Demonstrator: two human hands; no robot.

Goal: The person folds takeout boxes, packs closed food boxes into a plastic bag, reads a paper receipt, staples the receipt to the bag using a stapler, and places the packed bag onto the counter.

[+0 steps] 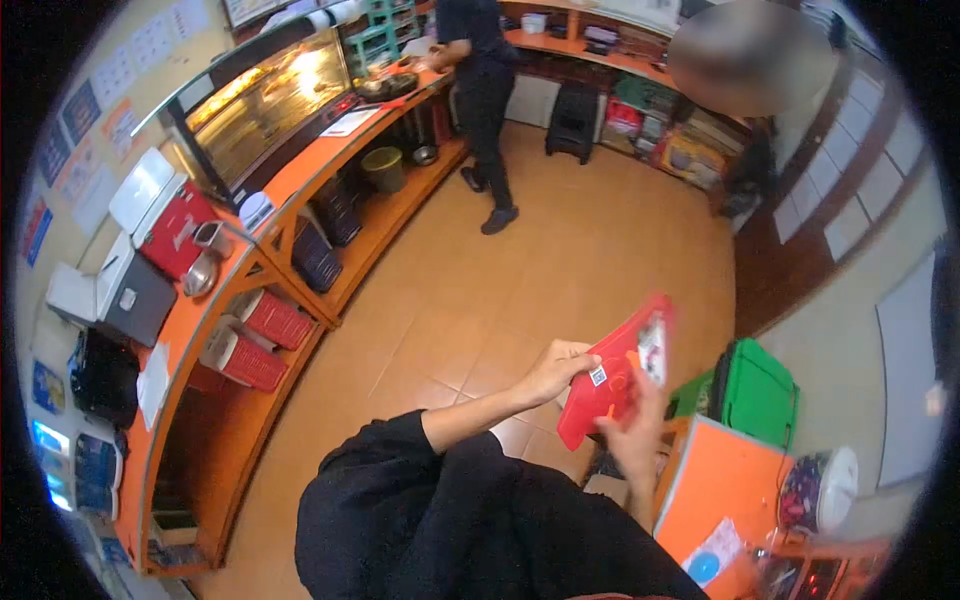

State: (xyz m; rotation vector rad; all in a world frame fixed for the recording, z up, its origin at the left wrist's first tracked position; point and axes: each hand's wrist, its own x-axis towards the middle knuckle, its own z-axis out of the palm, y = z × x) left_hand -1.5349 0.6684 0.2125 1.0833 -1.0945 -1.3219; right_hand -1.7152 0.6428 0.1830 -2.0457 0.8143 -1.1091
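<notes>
A flat, folded red carton point(598, 400) with a small QR code and some print on its face is in front of me, tilted. My left hand point(562, 374) pinches its left edge, with the thumb lying on the printed side. At the lower right edge is my right hand point(637, 435), smeared by motion. Its thumb lies over the carton and its fingers run up along the right side. The carton's upper right end is blurred, with a white and dark patch.
An orange counter point(290, 185) with a lit display case point(270, 95) curves along the left. A co-worker point(482, 100) in dark clothes stands at its far end. Near my right side are a green bin point(760, 395) and an orange tabletop point(725, 465). Red stacks point(245, 360) sit on the lower shelf.
</notes>
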